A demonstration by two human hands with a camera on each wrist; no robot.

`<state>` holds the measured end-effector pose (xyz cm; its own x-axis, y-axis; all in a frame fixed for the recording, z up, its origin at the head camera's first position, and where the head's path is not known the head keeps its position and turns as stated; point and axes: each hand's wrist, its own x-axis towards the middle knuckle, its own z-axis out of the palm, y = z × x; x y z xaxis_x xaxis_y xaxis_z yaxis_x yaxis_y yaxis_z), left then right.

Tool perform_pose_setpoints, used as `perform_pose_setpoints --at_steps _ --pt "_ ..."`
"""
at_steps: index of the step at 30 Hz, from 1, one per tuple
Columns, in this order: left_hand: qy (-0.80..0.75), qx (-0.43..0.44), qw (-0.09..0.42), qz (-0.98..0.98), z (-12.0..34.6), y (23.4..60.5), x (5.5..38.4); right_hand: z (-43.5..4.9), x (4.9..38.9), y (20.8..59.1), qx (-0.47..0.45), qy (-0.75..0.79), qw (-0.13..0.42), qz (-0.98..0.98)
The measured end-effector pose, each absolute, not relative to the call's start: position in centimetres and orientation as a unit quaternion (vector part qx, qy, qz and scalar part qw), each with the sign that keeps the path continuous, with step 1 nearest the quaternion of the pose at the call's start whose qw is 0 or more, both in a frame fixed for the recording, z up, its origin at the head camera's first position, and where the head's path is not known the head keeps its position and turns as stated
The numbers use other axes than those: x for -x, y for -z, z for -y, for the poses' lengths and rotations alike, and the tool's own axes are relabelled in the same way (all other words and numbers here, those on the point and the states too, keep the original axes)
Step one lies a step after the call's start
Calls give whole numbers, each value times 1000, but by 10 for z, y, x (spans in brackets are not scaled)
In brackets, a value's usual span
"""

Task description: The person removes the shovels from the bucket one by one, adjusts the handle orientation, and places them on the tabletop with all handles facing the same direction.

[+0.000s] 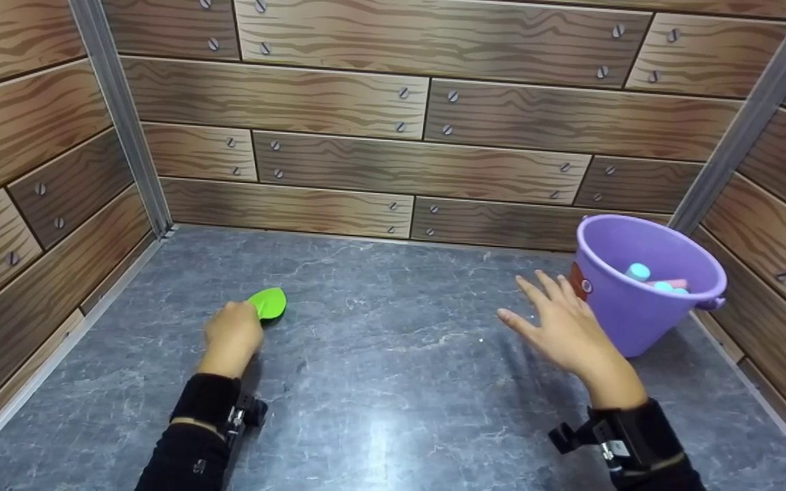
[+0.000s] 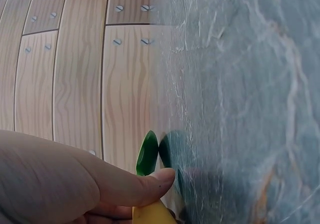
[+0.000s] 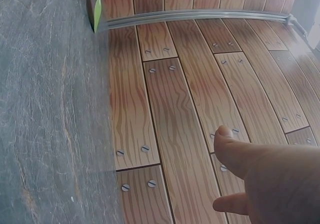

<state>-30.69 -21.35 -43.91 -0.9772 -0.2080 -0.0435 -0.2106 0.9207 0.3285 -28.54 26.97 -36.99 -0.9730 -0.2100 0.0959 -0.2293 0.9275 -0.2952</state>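
Observation:
My left hand (image 1: 233,334) grips a small toy shovel by its yellow handle (image 2: 152,214), thumb pressed along the top. The green blade (image 1: 270,303) points away to the right, low over the grey surface. In the left wrist view the blade is edge-on, beside its reflection. Held in the air, my right hand (image 1: 563,331) has its fingers spread and holds nothing. Its fingertips overlap the left side of a purple bucket (image 1: 652,317) in the head view. Inside the bucket lie light blue pieces (image 1: 637,272) and a pink piece (image 1: 673,284), mostly hidden by its wall.
Walls printed as wooden planks (image 1: 338,102) enclose the grey marbled surface (image 1: 379,368) at the back and both sides. Metal strips (image 1: 123,116) run up the back corners. The bucket stands close to the right wall, its handle joint (image 1: 710,303) facing that wall.

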Motion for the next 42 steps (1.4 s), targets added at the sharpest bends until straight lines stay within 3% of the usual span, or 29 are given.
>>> perform_pose_setpoints --at_steps 3,12,16,22,26,35,42 --pt "-165 107 6 -980 214 441 308 -270 285 370 -112 -155 32 981" --pt "-153 92 -41 -983 248 517 366 -275 283 361 -106 -163 54 979" --pt "-153 96 -44 -983 240 502 354 -277 282 357 -105 -164 55 979" --pt "-158 98 -10 -983 215 448 312 -279 281 356 -103 -170 53 978" --pt "-158 97 -13 -983 212 443 307 -282 281 354 -101 -171 57 978" --pt "-150 93 -37 -984 241 511 363 -291 278 345 -99 -176 66 977" --pt "-151 88 -32 -984 252 532 379 -299 272 333 -100 -179 88 975"
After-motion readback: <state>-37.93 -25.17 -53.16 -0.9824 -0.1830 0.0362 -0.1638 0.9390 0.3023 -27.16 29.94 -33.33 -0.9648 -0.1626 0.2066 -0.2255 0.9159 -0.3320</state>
